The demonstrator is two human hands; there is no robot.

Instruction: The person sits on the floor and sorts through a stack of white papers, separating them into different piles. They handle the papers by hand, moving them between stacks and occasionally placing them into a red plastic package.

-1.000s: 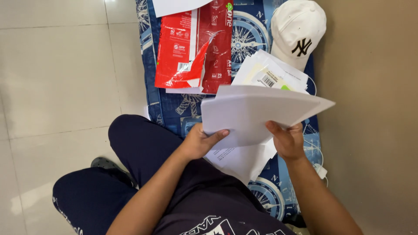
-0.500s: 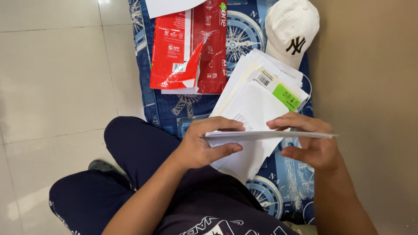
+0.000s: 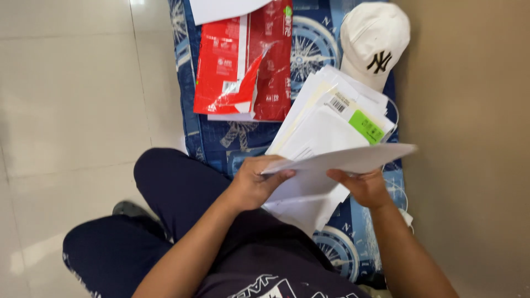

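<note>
A thin stack of white paper sheets [image 3: 353, 159] is held nearly flat, edge-on to me, above my lap. My left hand [image 3: 255, 182] grips its left end with the thumb on top. My right hand [image 3: 361, 187] holds it from below near the middle. Under the sheets lies a loose pile of white envelopes and papers [image 3: 326, 124], one with a barcode label and a green sticker, resting on a blue patterned cloth [image 3: 309, 49].
A torn red paper wrapper [image 3: 243, 63] with white sheets under it lies further up the cloth. A white cap [image 3: 372, 41] sits at the cloth's far right. Beige wall on the right, pale floor tiles on the left. My dark-trousered knee [image 3: 165, 176] is bent beside the cloth.
The sheets I hold have tipped from facing me to nearly flat and edge-on, uncovering the envelope pile below. My right hand has shifted under the sheets.
</note>
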